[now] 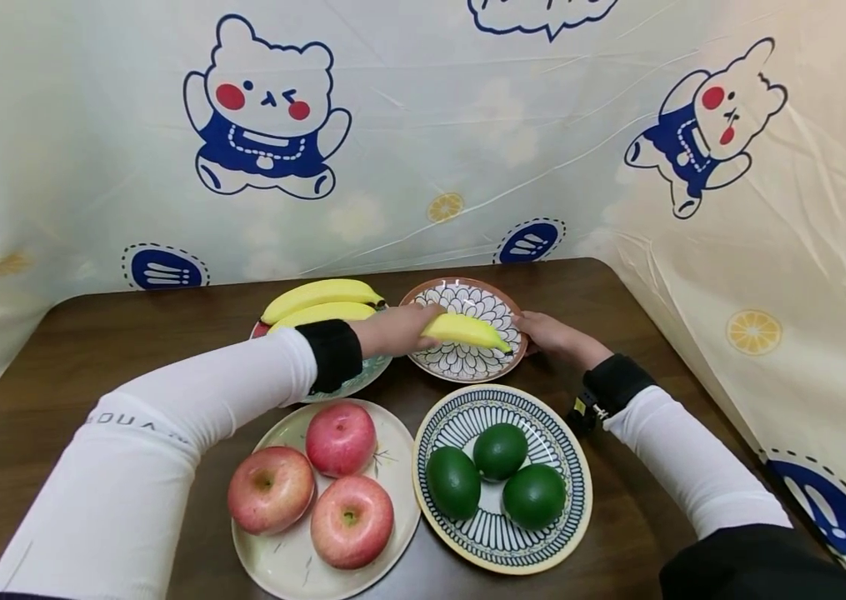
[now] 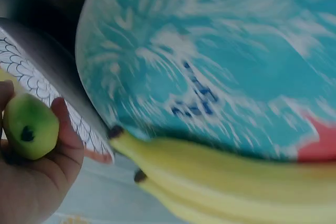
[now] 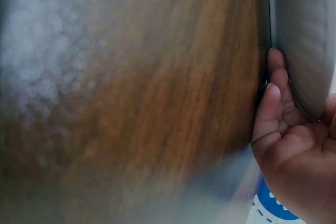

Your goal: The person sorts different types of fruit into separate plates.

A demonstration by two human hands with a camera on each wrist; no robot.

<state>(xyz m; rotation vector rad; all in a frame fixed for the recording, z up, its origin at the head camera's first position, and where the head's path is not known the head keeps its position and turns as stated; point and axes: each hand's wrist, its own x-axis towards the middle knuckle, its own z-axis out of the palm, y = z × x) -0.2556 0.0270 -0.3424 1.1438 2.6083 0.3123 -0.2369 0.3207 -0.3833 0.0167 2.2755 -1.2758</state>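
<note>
My left hand (image 1: 402, 330) grips a yellow banana (image 1: 469, 331) by one end, its other end reaching across the brown-rimmed plate with a petal pattern (image 1: 460, 364). In the left wrist view the greenish tip of that banana pokes out between thumb and fingers. My right hand (image 1: 553, 337) pinches the right rim of the petal plate; in the right wrist view its fingers (image 3: 270, 103) curl under the plate's pale underside (image 3: 304, 40). Two more bananas (image 1: 323, 294) lie on a turquoise plate (image 2: 220, 40) left of the petal plate, partly behind my left hand.
In front stand a cream plate (image 1: 392, 557) with three red apples (image 1: 352, 521) and a blue-patterned plate (image 1: 576, 492) holding three dark green avocado-like fruits (image 1: 535, 496). All rest on a dark wooden table (image 1: 640, 508). A printed cloth (image 1: 423, 133) hangs behind and to the right.
</note>
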